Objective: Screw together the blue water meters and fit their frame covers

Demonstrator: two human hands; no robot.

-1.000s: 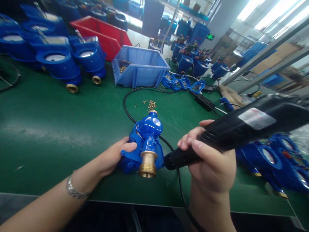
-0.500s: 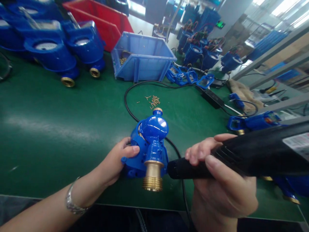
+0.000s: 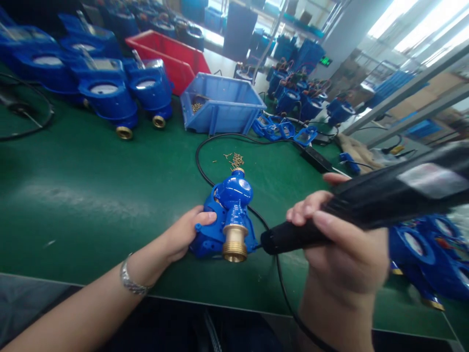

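Observation:
My left hand (image 3: 192,227) is closed around the left side of a blue water meter (image 3: 234,195), thumb on its housing. The meter's threaded brass end points toward me, and its other end faces the screws. In my right hand (image 3: 340,239) is a black electric screwdriver (image 3: 351,200), tilted with its rear end raised to the right. Its thin bit reaches the lower right edge of the meter's blue housing; whether it sits in a screw I cannot tell. Small brass screws (image 3: 237,160) lie in a loose pile just beyond the meter.
Behind the screws stand a light blue bin (image 3: 230,117) with brass screws inside and a red bin (image 3: 183,73). More blue meters (image 3: 106,98) stand at the left, others (image 3: 417,249) at the right. A black cable (image 3: 200,151) loops around the work spot on the green table (image 3: 91,195).
The screwdriver's rear has risen, and its bit now shows at the meter's lower right edge. The view has shifted, so the bins and meters sit lower and further right. Both holds continue.

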